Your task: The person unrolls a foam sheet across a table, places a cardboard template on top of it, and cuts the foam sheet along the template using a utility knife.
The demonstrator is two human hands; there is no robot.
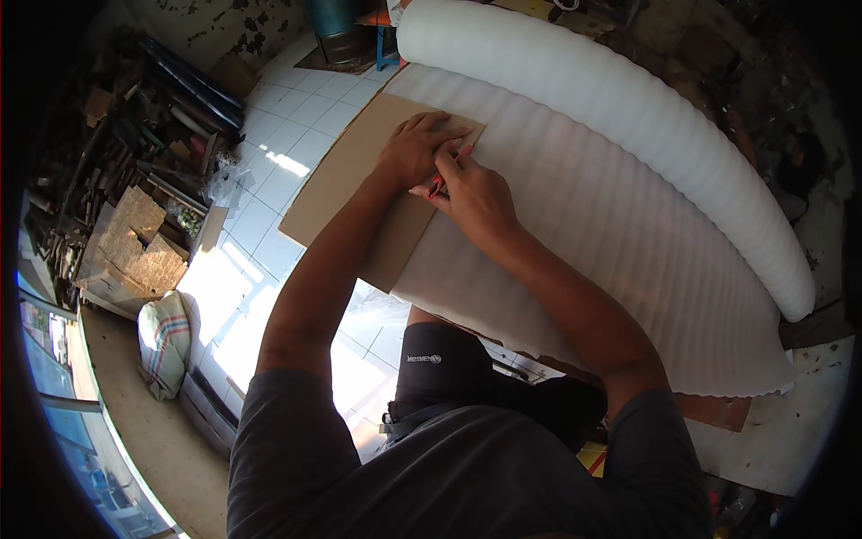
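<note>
A stiff brown cardboard sheet point(334, 184) lies on top of white foam sheeting point(575, 234). Near the cardboard's far right corner, my left hand point(418, 151) presses down on it with fingers spread. My right hand point(480, 202) is closed round a small red tool point(437, 186) that looks like a utility knife, at the cardboard's right edge where it meets the foam. Its tip is hidden by my fingers. Both hands are close together and almost touch.
The foam's thick roll point(620, 126) runs along the far right side. Scrap wood point(72, 180) is heaped at the left, by a chipboard piece point(135, 238) and a striped sack point(164, 346). White floor tiles point(310, 108) show beside the work surface. A dark green cylinder point(339, 36) stands at the back.
</note>
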